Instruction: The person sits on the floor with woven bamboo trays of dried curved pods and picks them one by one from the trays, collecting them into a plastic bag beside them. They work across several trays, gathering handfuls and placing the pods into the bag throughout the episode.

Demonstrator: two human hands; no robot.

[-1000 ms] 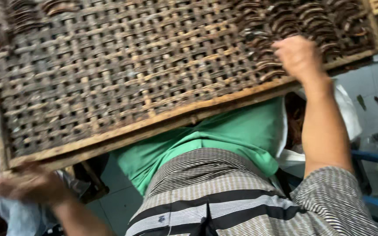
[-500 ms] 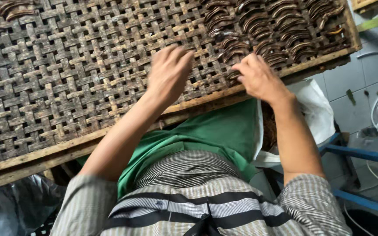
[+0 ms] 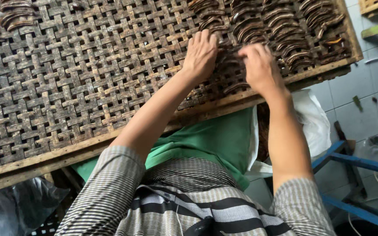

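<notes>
**Arranging dried strips on tray**

Left hand lies flat, fingers spread, and right hand curls loosely, both on dark curved dried strips on the woven bamboo drying tray. Whether either hand grips one, cannot tell. Next move likely needs strips nudged into rows.

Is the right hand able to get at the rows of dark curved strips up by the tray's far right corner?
Probably yes: the right hand already rests beside those curved strips, with nothing lying between.

Dark brown woven tray (criss-cross lattice), green cloth, striped sleeves
</notes>
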